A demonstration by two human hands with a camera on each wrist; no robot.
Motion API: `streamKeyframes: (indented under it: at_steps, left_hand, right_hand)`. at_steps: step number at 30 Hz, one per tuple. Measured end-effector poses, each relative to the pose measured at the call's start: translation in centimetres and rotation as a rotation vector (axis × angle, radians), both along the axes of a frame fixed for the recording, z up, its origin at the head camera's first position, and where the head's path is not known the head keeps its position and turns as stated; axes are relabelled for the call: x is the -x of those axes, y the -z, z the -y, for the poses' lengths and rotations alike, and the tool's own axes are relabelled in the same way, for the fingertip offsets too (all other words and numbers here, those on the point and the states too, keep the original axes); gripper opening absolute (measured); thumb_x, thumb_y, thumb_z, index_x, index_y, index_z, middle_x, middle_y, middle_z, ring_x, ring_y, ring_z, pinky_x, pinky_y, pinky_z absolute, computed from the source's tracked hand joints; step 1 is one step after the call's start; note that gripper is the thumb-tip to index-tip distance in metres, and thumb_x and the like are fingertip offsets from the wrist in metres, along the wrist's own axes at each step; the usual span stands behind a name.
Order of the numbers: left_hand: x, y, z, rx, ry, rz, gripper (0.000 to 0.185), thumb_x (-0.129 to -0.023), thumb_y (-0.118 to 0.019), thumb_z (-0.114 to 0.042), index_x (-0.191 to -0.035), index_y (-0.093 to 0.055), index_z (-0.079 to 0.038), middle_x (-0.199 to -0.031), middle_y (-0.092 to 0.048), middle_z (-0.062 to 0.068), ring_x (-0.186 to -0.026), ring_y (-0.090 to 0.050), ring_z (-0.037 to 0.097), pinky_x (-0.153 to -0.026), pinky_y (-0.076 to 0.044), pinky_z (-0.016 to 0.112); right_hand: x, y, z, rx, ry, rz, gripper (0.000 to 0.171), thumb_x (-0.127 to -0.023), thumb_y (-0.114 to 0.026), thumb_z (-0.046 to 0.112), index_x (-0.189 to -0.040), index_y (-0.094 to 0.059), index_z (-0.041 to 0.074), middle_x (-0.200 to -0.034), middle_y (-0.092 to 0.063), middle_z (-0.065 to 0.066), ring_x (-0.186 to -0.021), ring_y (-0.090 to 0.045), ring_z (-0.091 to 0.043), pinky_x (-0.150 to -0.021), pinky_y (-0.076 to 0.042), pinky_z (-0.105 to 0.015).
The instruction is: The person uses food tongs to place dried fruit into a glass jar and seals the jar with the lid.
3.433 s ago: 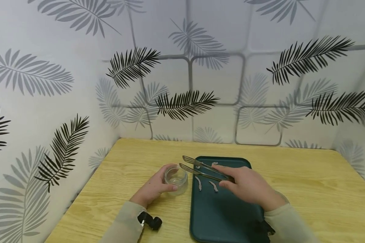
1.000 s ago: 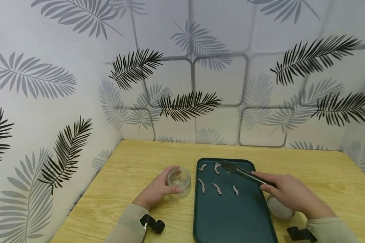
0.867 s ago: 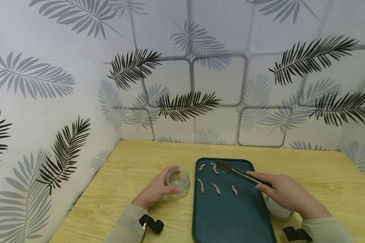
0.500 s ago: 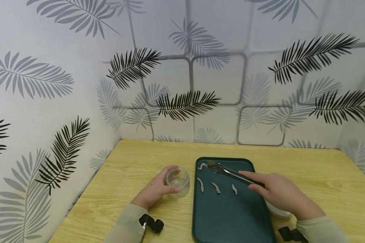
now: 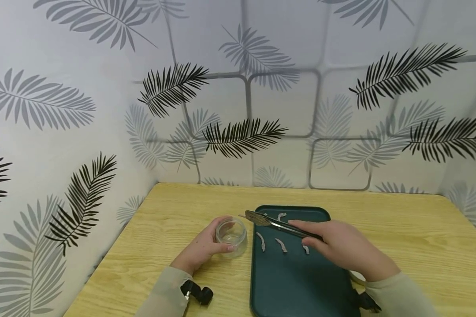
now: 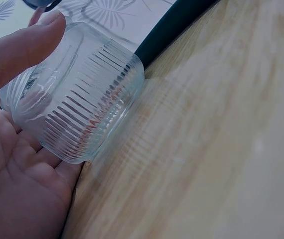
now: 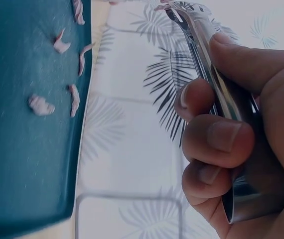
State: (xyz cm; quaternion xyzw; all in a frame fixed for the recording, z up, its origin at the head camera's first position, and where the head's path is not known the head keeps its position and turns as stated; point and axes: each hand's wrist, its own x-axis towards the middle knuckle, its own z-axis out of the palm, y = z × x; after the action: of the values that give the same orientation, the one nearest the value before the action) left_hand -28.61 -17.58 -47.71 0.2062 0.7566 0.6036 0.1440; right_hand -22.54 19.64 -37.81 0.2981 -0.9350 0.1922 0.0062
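No legible txt, labels, brands, nos. or signs in head or wrist views

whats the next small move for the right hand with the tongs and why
Probably ease the long silver metal tongs left over the open mouth of the clear ribbed-glass jar: the right hand holds them with what looks like a thin pinkish-grey strip at the tips, and the left hand grips the jar.

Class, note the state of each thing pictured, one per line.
Clear ribbed glass jar: upright, uncovered, held in left hand
Dark green rectangular tray: lying flat
Thin pale strips: five lying apart on tray
Silvery metal tongs: gripped in right hand, closed on another strip
Pale rounded object: mostly hidden
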Motion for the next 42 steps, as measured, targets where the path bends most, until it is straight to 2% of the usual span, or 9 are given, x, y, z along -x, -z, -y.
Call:
streamKeyframes:
  at_steps: [7, 14, 21, 27, 34, 38, 42]
  left_hand:
    - [-0.1, -0.1, 0.0, -0.005, -0.012, -0.016, 0.077, -0.087, -0.081, -0.012, -0.152, -0.04, -0.019, -0.155, -0.043, 0.009, -0.143, -0.038, 0.028, -0.114, -0.027, 0.05]
    - [-0.3, -0.3, -0.2, 0.007, -0.023, 0.004, 0.074, -0.087, -0.081, -0.014, -0.149, -0.041, -0.018, -0.154, -0.044, 0.009, -0.142, -0.039, 0.028, -0.114, -0.027, 0.049]
    - [-0.1, 0.1, -0.1, 0.01, -0.034, 0.023, 0.085, -0.087, -0.082, -0.016, -0.156, -0.033, -0.019, -0.154, -0.044, 0.007, -0.139, -0.043, 0.027, -0.113, -0.029, 0.048]
    - [0.0, 0.0, 0.0, -0.015, -0.004, 0.017, 0.082, -0.088, -0.081, -0.014, -0.156, -0.034, -0.019, -0.156, -0.042, 0.006, -0.143, -0.039, 0.027, -0.112, -0.031, 0.044]
    - [-0.1, -0.2, 0.0, -0.026, 0.014, -0.001, 0.08, -0.09, -0.079, -0.013, -0.156, -0.034, -0.016, -0.157, -0.04, 0.011, -0.142, -0.039, 0.03, -0.111, -0.033, 0.046]
    - [-0.2, -0.2, 0.0, -0.026, 0.023, 0.006, 0.08, -0.091, -0.078, -0.013, -0.156, -0.033, -0.014, -0.158, -0.039, 0.014, -0.142, -0.039, 0.032, -0.111, -0.033, 0.047]
    - [-0.3, -0.3, 0.0, -0.028, 0.024, 0.013, 0.079, -0.091, -0.077, -0.012, -0.156, -0.033, -0.014, -0.158, -0.038, 0.014, -0.143, -0.038, 0.032, -0.112, -0.031, 0.049]
  right_hand:
    - [0.6, -0.2, 2.1, 0.009, -0.061, -0.003, 0.053, -0.1, -0.052, 0.054, -0.151, -0.047, 0.041, -0.057, -0.044, 0.016, -0.046, -0.034, -0.003, -0.051, -0.035, -0.027]
    - [0.8, -0.3, 3.1, -0.014, -0.061, 0.002, 0.053, -0.1, -0.052, 0.054, -0.151, -0.045, 0.043, -0.058, -0.046, 0.017, -0.044, -0.032, -0.005, -0.05, -0.034, -0.028]
    - [0.9, 0.0, 3.4, -0.001, -0.057, 0.02, 0.054, -0.1, -0.058, 0.048, -0.151, -0.045, 0.043, -0.059, -0.048, 0.018, -0.043, -0.031, -0.006, -0.048, -0.032, -0.027]
    - [1.1, 0.1, 2.8, -0.001, -0.03, 0.027, 0.055, -0.099, -0.057, 0.051, -0.151, -0.044, 0.043, -0.055, -0.045, 0.013, -0.042, -0.033, -0.006, -0.048, -0.033, -0.027]
    - [1.6, 0.6, 1.4, -0.017, -0.012, 0.039, 0.057, -0.1, -0.055, 0.052, -0.154, -0.044, 0.037, -0.056, -0.047, 0.015, -0.044, -0.037, -0.004, -0.051, -0.036, -0.028]
    - [1.9, 1.0, 0.5, -0.049, 0.033, 0.053, 0.058, -0.1, -0.055, 0.051, -0.154, -0.046, 0.031, -0.054, -0.046, 0.011, -0.042, -0.035, -0.006, -0.052, -0.037, -0.029]
    - [2.1, 1.3, -0.2, -0.066, 0.077, 0.097, 0.058, -0.1, -0.058, 0.048, -0.154, -0.045, 0.031, -0.055, -0.047, 0.009, -0.043, -0.038, -0.009, -0.052, -0.037, -0.032]
